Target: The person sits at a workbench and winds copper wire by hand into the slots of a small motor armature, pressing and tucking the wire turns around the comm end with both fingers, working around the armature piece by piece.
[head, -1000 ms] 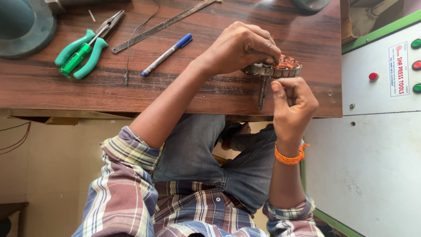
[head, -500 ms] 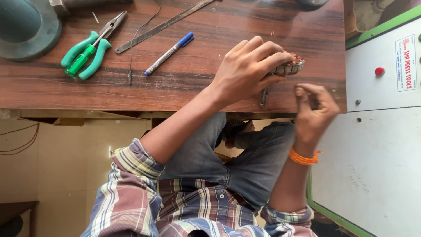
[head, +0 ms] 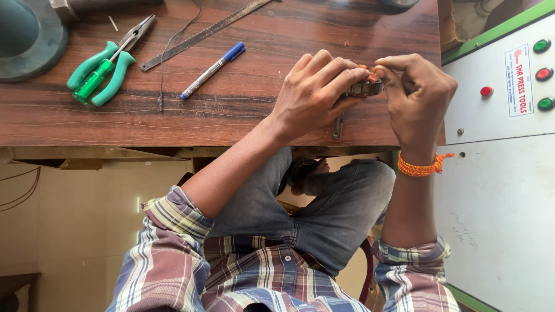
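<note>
The right hand [head: 419, 95] has risen to meet the left hand [head: 315, 92] at 1 o'clock; both are curled shut on a small metal part [head: 365, 88] (orange-topped). Farther, at 11 o'clock: pen [head: 212, 70], green pliers [head: 107, 66].

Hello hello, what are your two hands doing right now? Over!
Left hand and right hand both grip small metal part at wooden bench edge. Pen, green pliers lie aside, clear.
</note>
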The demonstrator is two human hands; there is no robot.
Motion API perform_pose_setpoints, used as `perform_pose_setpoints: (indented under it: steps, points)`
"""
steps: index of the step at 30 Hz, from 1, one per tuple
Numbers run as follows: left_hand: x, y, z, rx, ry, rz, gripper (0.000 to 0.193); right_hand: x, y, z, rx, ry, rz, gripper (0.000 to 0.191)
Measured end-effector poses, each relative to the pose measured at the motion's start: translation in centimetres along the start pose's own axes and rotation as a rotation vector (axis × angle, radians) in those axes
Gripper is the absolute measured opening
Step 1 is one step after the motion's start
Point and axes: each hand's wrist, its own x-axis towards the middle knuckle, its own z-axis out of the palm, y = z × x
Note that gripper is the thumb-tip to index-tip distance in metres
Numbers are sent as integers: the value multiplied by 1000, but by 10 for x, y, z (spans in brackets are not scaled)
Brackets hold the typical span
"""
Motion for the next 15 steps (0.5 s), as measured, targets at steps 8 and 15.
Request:
perform_pose_setpoints:
  steps: [8,15]
  points:
    - [16,12,-11,-57,-77,-231,45,8,21,7,138,-24,44,8]
    - [54,-3,10,-335,-228,-512,28,8,26,8,27,36,88,15]
